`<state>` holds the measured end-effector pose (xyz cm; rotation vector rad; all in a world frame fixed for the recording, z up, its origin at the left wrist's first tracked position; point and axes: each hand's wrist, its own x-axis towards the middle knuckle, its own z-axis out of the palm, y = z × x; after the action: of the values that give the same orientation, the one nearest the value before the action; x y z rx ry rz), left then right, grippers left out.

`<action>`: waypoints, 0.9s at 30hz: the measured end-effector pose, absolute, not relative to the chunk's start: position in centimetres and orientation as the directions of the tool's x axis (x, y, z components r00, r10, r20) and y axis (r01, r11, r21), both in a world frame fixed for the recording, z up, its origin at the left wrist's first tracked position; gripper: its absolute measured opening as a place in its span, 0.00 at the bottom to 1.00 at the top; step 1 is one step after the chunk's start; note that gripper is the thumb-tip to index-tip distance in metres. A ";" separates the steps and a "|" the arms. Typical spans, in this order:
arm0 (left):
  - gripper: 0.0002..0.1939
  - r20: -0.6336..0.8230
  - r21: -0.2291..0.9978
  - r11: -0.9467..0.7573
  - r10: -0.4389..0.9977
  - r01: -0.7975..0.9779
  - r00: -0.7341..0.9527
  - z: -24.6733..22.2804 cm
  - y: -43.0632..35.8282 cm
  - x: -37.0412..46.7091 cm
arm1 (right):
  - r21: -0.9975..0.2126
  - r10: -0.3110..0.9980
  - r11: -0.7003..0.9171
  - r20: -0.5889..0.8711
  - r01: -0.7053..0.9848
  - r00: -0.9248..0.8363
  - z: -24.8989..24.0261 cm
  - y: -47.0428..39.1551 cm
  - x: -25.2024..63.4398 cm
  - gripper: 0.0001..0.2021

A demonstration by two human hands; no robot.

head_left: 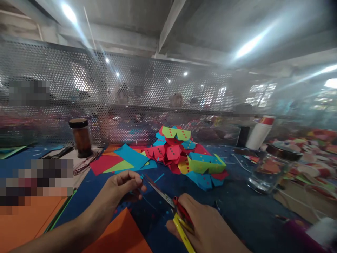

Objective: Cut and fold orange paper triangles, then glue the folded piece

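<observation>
My left hand (125,186) is closed in a pinch at the centre left, with a tiny blue piece showing at its fingertips. The blades of the scissors (168,200) point up and left, their tips close to those fingertips. My right hand (200,218) grips the red and yellow handles. An orange sheet (123,233) lies below my left hand. Beyond my hands, a pile of cut, folded papers (173,153) in red, blue, green and yellow stands on the dark blue table (155,232). Flat coloured sheets (131,156) lie to its left.
A dark-lidded jar with brown contents (82,138) stands at the left. At the right are a clear jar (273,170) and a tilted white bottle (260,133). A perforated metal screen (131,77) rises behind the table. Large orange sheets (28,228) lie at lower left.
</observation>
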<state>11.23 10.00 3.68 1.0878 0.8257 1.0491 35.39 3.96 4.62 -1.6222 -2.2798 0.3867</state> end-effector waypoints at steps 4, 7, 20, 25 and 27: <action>0.15 -0.027 0.953 0.119 0.950 -0.280 0.312 3.4 9.9 11.4 | -0.367 0.946 0.325 0.107 0.872 -0.307 4.6 3.9 35.3 0.15; 0.16 -0.034 0.950 0.130 0.947 -0.285 0.319 3.4 9.9 11.5 | -0.359 0.946 0.322 0.097 0.876 -0.308 4.7 3.9 35.1 0.16; 0.22 -0.089 0.963 0.158 0.951 -0.217 0.298 3.8 9.6 11.8 | -0.349 0.957 0.287 0.064 0.892 -0.282 5.3 3.5 34.1 0.14; 0.20 -0.095 0.967 0.160 0.950 -0.201 0.298 3.9 9.5 11.8 | -0.274 0.950 0.313 0.080 0.909 -0.303 5.1 3.6 34.1 0.13; 0.19 -0.100 0.968 0.162 0.949 -0.192 0.298 3.8 9.4 11.8 | -0.266 0.949 0.315 0.087 0.911 -0.303 5.0 3.6 34.2 0.13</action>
<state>11.82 9.41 3.84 1.0809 0.9042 0.9973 34.17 3.55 4.97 -1.6980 -2.3542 0.2446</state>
